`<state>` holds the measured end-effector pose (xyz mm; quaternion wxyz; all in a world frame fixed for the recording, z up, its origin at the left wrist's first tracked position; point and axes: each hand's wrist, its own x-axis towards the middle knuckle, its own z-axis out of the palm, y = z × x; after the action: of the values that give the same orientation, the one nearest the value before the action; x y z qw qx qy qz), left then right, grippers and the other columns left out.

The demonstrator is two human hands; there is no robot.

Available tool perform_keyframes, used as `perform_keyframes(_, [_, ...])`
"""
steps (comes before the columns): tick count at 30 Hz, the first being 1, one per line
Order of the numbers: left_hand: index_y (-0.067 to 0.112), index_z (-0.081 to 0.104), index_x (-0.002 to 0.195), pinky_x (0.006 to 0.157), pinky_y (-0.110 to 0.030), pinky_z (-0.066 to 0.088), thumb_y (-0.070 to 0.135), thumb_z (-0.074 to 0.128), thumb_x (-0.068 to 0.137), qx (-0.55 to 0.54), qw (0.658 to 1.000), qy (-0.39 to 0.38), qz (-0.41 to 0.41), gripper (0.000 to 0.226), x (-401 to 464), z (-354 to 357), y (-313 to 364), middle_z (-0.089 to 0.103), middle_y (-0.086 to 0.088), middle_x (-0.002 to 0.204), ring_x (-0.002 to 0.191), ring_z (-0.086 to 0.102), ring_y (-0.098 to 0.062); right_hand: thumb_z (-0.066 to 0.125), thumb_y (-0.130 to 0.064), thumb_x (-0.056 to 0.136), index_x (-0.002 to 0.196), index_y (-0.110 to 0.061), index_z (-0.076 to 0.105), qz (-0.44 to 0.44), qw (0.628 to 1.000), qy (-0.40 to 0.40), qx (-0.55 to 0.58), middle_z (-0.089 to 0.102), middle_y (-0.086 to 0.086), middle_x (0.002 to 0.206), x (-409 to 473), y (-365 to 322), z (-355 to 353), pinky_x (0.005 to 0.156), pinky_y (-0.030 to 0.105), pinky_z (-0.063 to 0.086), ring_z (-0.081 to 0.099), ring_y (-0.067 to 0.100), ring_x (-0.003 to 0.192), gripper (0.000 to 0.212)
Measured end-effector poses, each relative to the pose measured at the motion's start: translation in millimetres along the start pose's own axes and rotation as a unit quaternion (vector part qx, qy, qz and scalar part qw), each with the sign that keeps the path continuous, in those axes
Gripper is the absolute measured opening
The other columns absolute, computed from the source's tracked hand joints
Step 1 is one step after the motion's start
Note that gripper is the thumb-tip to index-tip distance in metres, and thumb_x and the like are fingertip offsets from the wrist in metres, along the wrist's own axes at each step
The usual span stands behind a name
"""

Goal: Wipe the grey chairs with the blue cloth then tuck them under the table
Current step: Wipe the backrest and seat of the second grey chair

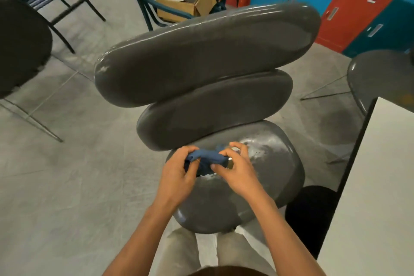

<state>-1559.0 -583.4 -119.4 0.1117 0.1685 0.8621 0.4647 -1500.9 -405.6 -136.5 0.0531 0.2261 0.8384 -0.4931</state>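
A: Head view, the only one. Glossy dark grey moulded chair (235, 186) with two stacked pebble-shaped back pads stands directly in front of the person, seat toward them. Small blue fabric cloth (207, 158) is held just above the seat, near where the seat meets the lower back pad.

B: Hands?

A: Both on the cloth. Left hand (179, 177) pinches its left end, fingers curled round a fold. Right hand (237, 170) grips the right end, thumb pressed over the bunched middle. Cloth stretches between them as a rolled strip; the rest hangs down in a wad. Cannot tell whether it touches the seat.

B: Step in hand?

A: My read: refolding or regripping the cloth, mid-wipe on this chair. Seat shows pale smears and specks to the right of the hands, so it looks unfinished.

B: Next move?

A: Likely needs the cloth flattened into one palm, then pressed down across that smeared patch. Tucking comes later.

B: Where would it tuck?

A: White bench (380, 175) with a dark edge sits at the right, chair turned away from it and clear of its edge. Another grey chair seat (376, 76) shows beyond the bench; a third dark chair (22, 47) at far left, blurred.
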Motion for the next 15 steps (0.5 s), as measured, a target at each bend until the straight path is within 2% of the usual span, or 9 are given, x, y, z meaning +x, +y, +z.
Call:
perform_keyframes(3, [0.027,0.063,0.114,0.081,-0.022,0.051,0.022,0.057,0.095,0.009,0.999,0.037,-0.023,0.021,-8.1,5.9,-5.0,0.066,0.012,0.105,0.097,0.063,-0.004,0.082,-0.035,0.078,0.094,-0.023,0.069,-0.035,0.998,-0.023,-0.041,0.05,-0.011,0.128,2.1,4.5,-2.6,0.096,0.03,0.04,0.044,0.007,0.12,0.024])
perform_keyframes(5, [0.026,0.064,0.113,0.082,-0.028,0.052,0.022,0.057,0.095,0.023,0.998,0.051,-0.029,0.02,-12.7,8.2,-12.5,0.065,0.011,0.104,0.096,0.062,-0.005,0.082,-0.035,0.078,0.09,-0.023,0.067,-0.054,0.996,-0.049,-0.048,0.062,-0.01,0.104,4.3,4.1,-3.2,0.083,0.031,0.043,0.054,0.01,0.103,0.023])
perform_keyframes(7, [0.026,0.063,0.114,0.084,-0.033,0.052,0.022,0.057,0.095,0.058,0.996,0.066,-0.028,0.02,-16.4,10.0,-21.6,0.06,0.014,0.107,0.098,0.059,-0.01,0.08,-0.036,0.08,0.086,-0.026,0.062,-0.037,0.996,-0.071,-0.047,0.063,-0.011,0.085,5.6,6.0,-1.2,0.071,0.034,0.045,0.056,0.01,0.084,0.021])
perform_keyframes(9, [0.027,0.062,0.116,0.089,-0.035,0.05,0.024,0.058,0.094,0.108,0.99,0.084,-0.035,0.022,-18.7,11.9,-33.2,0.052,0.013,0.113,0.105,0.053,-0.016,0.078,-0.039,0.081,0.089,-0.028,0.059,-0.018,0.995,-0.074,-0.059,0.063,-0.012,0.081,7.8,13.8,5.6,0.071,0.037,0.048,0.056,0.011,0.079,0.023])
perform_keyframes(11, [0.024,0.065,0.117,0.09,-0.034,0.048,0.018,0.066,0.094,0.138,0.983,0.103,-0.055,0.024,-22.3,13.3,-44.2,0.051,0.003,0.119,0.109,0.05,-0.02,0.076,-0.041,0.082,0.094,-0.032,0.057,-0.012,0.995,-0.082,-0.061,0.064,-0.015,0.082,10.1,22.9,15.8,0.07,0.039,0.051,0.059,0.012,0.078,0.024])
perform_keyframes(15, [0.022,0.07,0.12,0.077,-0.031,0.045,0.011,0.074,0.091,0.176,0.965,0.165,-0.105,0.031,-24.5,15.8,-63.8,0.052,-0.001,0.107,0.1,0.048,-0.018,0.074,-0.039,0.086,0.103,-0.039,0.062,-0.015,0.991,-0.111,-0.072,0.068,-0.018,0.089,26.3,26.9,37.3,0.073,0.037,0.054,0.064,0.01,0.083,0.021])
